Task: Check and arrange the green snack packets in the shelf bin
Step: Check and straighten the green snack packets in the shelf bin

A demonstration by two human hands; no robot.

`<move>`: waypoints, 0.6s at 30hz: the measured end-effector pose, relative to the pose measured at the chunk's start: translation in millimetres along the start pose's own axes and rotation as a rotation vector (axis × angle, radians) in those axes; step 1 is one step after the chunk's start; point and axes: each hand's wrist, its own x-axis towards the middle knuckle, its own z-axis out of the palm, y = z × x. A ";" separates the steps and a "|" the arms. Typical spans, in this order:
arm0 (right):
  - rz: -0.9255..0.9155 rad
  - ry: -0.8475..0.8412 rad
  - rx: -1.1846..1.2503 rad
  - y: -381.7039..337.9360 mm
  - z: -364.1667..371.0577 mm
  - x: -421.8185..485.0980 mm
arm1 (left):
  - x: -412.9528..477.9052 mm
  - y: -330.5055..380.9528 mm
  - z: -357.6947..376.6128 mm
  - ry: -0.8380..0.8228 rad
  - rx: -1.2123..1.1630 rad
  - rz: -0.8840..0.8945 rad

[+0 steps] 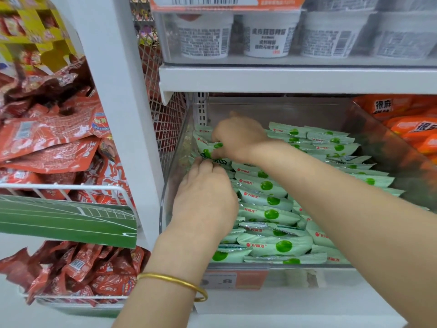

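The clear plastic shelf bin [173, 159] opens toward me under the white shelf board [295, 80], whose front edge hangs low at 12 o'clock and leaves a shallow gap for my wrists. The bin's left wall stands just beside my hands at 9 o'clock. Freer room lies toward 3 o'clock, above the pale green snack packets [268, 214] piled through the bin. My right hand [238, 136], reaching in from 4 o'clock, pinches one raised green packet [206, 150] at the far left corner. My left hand [205, 192], gold bangle [172, 280] on its wrist, curls its fingers onto that packet's near edge. My knuckles hide whether they grip.
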 end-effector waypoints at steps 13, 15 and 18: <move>-0.034 0.155 0.077 10.0 6.3 -2.9 | -0.3 4.9 -3.1 -0.020 -0.005 -0.046; -0.046 0.240 0.188 9.4 1.3 -12.6 | 0.1 4.8 -4.7 -0.017 -0.007 -0.052; -0.106 0.132 0.065 7.8 1.0 -19.3 | -0.5 3.9 -6.6 -0.010 -0.018 -0.077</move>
